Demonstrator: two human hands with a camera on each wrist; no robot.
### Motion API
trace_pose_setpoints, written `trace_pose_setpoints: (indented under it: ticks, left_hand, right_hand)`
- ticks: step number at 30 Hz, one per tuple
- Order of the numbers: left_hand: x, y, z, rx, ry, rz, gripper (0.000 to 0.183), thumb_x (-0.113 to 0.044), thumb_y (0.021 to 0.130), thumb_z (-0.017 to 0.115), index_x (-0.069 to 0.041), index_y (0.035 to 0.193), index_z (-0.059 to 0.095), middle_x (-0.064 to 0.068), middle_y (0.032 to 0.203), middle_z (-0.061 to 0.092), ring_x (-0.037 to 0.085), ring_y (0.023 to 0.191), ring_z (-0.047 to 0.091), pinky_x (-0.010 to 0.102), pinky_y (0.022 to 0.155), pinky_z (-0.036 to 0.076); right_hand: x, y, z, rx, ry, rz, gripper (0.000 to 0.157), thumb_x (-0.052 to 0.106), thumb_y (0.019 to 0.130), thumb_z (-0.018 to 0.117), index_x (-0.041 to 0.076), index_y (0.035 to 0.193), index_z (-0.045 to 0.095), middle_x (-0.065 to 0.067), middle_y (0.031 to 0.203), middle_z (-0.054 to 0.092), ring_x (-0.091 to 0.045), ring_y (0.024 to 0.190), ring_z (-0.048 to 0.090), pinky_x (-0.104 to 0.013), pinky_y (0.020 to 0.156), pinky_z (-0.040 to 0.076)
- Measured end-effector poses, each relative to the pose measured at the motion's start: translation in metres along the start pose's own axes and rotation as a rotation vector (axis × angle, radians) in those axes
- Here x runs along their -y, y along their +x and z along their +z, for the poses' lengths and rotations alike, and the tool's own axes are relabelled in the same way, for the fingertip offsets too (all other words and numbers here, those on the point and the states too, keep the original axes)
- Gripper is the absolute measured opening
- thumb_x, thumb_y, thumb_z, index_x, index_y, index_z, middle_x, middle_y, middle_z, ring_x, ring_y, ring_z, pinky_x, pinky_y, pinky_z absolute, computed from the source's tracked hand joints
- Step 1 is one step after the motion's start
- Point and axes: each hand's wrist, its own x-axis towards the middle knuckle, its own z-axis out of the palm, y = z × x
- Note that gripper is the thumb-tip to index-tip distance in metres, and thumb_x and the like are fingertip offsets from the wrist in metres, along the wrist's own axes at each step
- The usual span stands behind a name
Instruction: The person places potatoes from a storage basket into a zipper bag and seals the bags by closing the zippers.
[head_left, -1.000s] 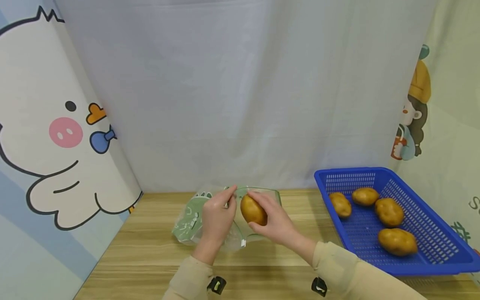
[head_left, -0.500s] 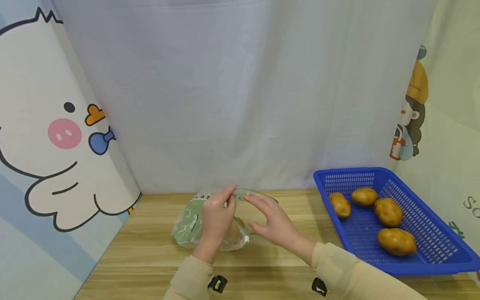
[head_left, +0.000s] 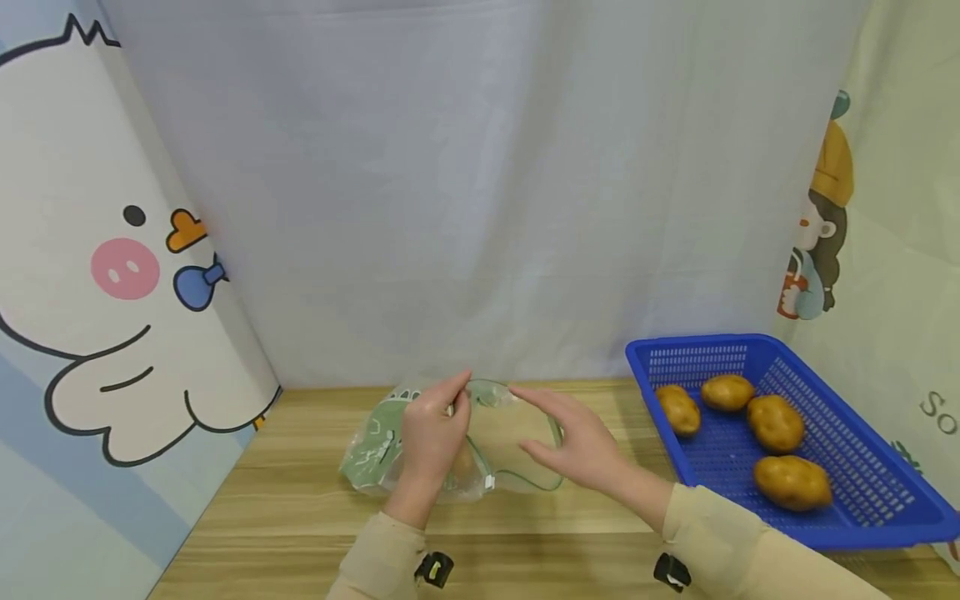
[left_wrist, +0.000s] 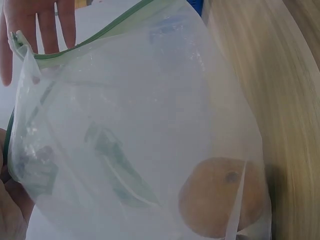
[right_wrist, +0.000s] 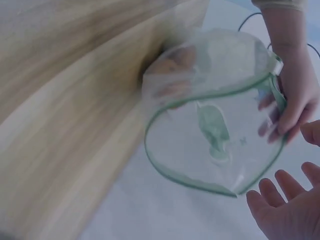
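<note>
My left hand (head_left: 432,435) grips the mouth edge of a clear zip bag (head_left: 372,454) with a green print and a green rim. In the right wrist view the bag's mouth gapes wide, its slider (right_wrist: 276,65) at one end of the rim. A brown potato (left_wrist: 220,197) lies at the bottom of the bag, seen through the plastic in the left wrist view. My right hand (head_left: 579,437) hovers at the right side of the mouth, thumb and fingers spread, nothing between them. In its own wrist view its fingertips (right_wrist: 257,202) sit close beside the rim.
A blue slotted basket (head_left: 678,471) stands on the right of the wooden table (head_left: 300,542), with several potatoes (head_left: 792,483) inside. Behind the table hangs a pale curtain (head_left: 480,208). Printed cloths flank it on the left and right.
My right hand held a potato at the bag's mouth, then let it go into the bag. It has since drawn back rightward with fingers spread. The left hand keeps its grip.
</note>
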Motion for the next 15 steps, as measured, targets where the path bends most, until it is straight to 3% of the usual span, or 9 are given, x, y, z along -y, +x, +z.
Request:
trace_pose_setpoints:
  ticks: [7,15]
  left_hand:
    - [-0.001,0.000,-0.001,0.004,-0.006,-0.010,0.022,0.006,0.082,0.068,0.000,0.101,0.078,0.012,0.089,0.075,0.025,0.075,0.072,0.037,0.060,0.058]
    - [0.000,-0.001,0.000,-0.004,-0.004,0.004,0.022,0.007,0.081,0.069,0.000,0.100,0.078,0.012,0.089,0.075,0.025,0.075,0.072,0.037,0.060,0.058]
  right_hand:
    - [-0.006,-0.002,-0.038,0.058,0.098,0.094,0.063,0.007,0.088,0.075,0.004,0.145,0.049,-0.014,0.143,0.052,-0.034,0.131,0.048,-0.052,0.104,0.042]
    - [-0.023,-0.015,-0.083,0.098,0.086,0.169,0.063,0.011,0.091,0.072,0.004,0.147,0.045,-0.016,0.142,0.053,-0.036,0.128,0.049,-0.054,0.105,0.039]
